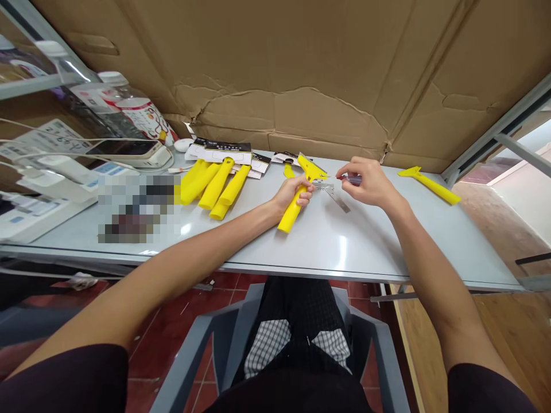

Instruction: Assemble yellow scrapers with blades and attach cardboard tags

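Observation:
My left hand [294, 194] is closed around the handle of a yellow scraper [291, 215], its wide head tilted up and away from me. In my right hand [365, 179] is a screwdriver [353, 179], its thin shaft pointing left at the scraper's head. Whether the tip touches a screw is too small to tell. Just below the scraper head, small clear and metal pieces [325, 187] and a thin flat metal blade [340, 201] lie on the table. A second yellow scraper [434, 188] rests to the right of my right hand.
Several yellow scrapers [217, 186] with black-and-white header cards [221, 150] lie left of my hands. Farther left are a phone [124, 149], cables, and plastic bottles [144, 112]. Brown cardboard [318, 57] stands along the table's back. The glossy white table [365, 252] ends at my lap.

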A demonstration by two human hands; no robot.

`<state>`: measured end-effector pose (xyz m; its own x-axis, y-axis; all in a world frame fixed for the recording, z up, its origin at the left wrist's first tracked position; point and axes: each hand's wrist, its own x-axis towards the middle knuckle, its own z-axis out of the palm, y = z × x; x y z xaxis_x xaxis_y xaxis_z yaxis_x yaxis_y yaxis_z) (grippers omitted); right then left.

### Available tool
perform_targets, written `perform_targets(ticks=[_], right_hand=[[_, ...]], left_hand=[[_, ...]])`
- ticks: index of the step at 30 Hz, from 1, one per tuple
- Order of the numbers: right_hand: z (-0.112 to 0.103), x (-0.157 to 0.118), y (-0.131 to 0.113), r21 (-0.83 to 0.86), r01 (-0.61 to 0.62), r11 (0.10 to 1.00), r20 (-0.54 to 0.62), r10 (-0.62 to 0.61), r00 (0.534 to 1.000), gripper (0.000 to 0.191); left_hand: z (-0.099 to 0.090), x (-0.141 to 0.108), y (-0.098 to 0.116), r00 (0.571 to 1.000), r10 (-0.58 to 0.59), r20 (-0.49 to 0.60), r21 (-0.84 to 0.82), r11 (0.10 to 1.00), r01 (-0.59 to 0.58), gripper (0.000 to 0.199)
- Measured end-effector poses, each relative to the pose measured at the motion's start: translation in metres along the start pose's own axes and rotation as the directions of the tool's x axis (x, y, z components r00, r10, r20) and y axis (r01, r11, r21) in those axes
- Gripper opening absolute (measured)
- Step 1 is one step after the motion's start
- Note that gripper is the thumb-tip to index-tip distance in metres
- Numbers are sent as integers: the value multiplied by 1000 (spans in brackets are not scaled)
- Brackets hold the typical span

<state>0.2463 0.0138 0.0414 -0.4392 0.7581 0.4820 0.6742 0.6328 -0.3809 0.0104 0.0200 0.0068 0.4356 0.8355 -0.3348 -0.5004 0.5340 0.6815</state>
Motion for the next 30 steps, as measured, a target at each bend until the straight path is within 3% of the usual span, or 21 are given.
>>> perform_targets(ticks=[14,20,30], right_hand=[[-1,0,6,-37,2,999,-32,-3,999,21],[-1,0,6,-39,10,999,-39,-12,999,21],[-1,1,5,-6,-36,999,-43,36,998,21]], left_hand=[[-1,1,3,999,-38,20,-84,996,40,17],[-1,1,6,992,-120,24,-112,986,122,16],[2,-4,4,999,-50,12,-149,987,51,16]])
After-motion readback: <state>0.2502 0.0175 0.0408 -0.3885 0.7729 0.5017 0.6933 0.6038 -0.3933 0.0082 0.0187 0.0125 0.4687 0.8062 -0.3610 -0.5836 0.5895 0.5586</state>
